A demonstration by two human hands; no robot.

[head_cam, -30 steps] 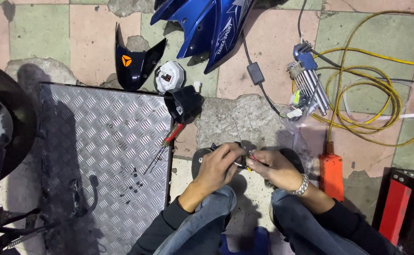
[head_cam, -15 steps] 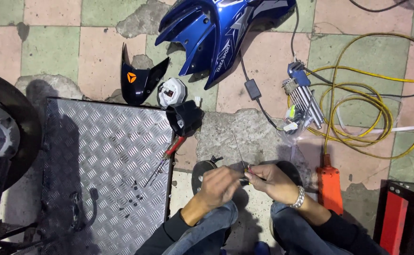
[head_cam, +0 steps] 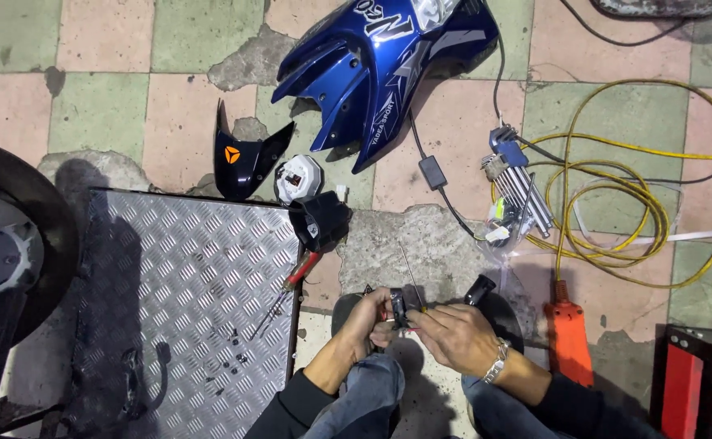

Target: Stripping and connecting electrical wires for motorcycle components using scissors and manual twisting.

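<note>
My left hand [head_cam: 370,318] grips a small black part [head_cam: 397,307] just above my knees. My right hand [head_cam: 453,335] meets it from the right and holds a thin screwdriver [head_cam: 410,279] whose shaft points up and away over the floor. Both hands touch at the black part. A round dark piece [head_cam: 486,291] lies under and behind my right hand. A red-handled screwdriver [head_cam: 295,276] rests at the edge of the metal tread plate [head_cam: 177,309], left of my hands.
A blue motorcycle fairing [head_cam: 380,65] lies at the top, a dark blue cowl piece [head_cam: 246,158] and a round gauge [head_cam: 297,177] below it. A set of hex keys [head_cam: 518,191], a coiled yellow cable [head_cam: 616,203], an orange tool handle [head_cam: 570,341] and a tyre [head_cam: 15,236] surround me.
The view has tilted so everything on the floor sits lower in frame. My hands have stayed together on the small black part, with the screwdriver shaft now pointing up.
</note>
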